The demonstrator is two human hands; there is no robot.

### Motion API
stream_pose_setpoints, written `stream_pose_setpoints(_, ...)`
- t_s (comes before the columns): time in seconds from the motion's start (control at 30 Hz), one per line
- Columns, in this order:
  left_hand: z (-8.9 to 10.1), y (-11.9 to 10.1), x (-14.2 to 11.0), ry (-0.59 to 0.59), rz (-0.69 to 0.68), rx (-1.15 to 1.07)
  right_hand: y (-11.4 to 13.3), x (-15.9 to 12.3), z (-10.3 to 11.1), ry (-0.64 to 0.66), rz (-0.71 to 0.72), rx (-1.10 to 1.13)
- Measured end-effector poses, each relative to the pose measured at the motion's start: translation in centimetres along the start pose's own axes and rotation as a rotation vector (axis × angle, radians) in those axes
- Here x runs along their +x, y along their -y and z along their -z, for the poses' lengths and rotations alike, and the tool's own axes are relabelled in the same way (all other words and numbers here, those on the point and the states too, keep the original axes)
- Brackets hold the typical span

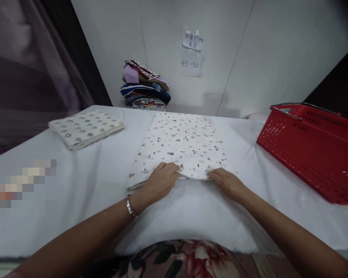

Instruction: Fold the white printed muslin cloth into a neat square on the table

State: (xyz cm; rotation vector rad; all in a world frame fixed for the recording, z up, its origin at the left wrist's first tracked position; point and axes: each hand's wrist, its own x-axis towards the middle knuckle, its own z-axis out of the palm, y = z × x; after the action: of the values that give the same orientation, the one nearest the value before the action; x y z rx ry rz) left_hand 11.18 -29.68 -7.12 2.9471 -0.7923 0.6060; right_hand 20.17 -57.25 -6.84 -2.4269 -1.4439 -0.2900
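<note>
A white cloth with small dark prints (182,144) lies flat on the white table (84,181), folded into a long panel. My left hand (159,181), with a bracelet at the wrist, grips the cloth's near edge, fingers curled under it. My right hand (227,182) pinches the same near edge a little to the right, lifting it slightly off the table.
A folded cloth with coloured dots (85,128) lies at the left. A stack of folded colourful fabrics (145,87) stands against the back wall. A red plastic basket (310,144) sits at the right. Paper notes (192,52) hang on the wall.
</note>
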Motion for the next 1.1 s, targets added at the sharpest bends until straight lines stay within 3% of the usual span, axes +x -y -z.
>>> stream_pose_setpoints(0.17, -0.2, 0.1, 0.2, 0.038, -0.008, -0.011, 0.1, 0.5, 0.6, -0.043, -0.065, -0.005)
stream_pose_setpoints(0.33, -0.8, -0.3, -0.1, 0.103, -0.017, -0.030, 0.2, 0.3, 0.3, 0.036, -0.006, -0.045)
stream_pose_setpoints(0.5, -1.3, -1.2, -0.7, 0.083, -0.002, -0.047, 0.4, -0.2, -0.3, 0.126, 0.037, -0.077)
stream_pose_setpoints(0.73, -1.8, -1.6, -1.3, 0.077, -0.007, -0.038, 0.4, -1.2, -1.8, 0.133, 0.015, -0.071)
stream_pose_setpoints(1.1, -2.2, -1.2, -1.5, 0.075, -0.026, -0.100, -1.7, -5.4, -1.6, -0.002, -0.051, -0.204)
